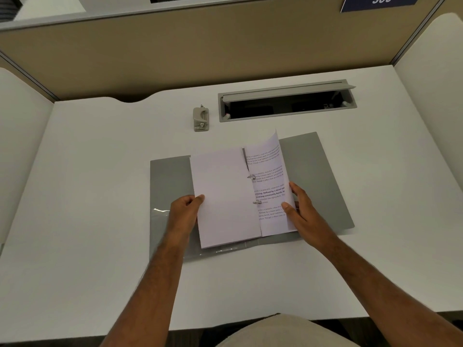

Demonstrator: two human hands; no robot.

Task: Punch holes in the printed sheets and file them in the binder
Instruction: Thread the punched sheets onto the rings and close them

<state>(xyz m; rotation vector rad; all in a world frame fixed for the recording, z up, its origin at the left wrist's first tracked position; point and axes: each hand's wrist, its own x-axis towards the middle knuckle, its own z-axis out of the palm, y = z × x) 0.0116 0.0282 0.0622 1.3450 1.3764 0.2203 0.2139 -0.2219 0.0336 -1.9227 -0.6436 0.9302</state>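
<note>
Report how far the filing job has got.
Done, apparently: punching, since the hole punch sits untouched and sheets are on the binder rings. In hand: the left hand holds the blank-side stack, the right hand the printed sheets. Left: settling the pages and closing the grey binder.

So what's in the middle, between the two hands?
In the head view, between the left hand and right hand lie white paper sheets on two silver metal binder rings, over the open grey binder.
</note>
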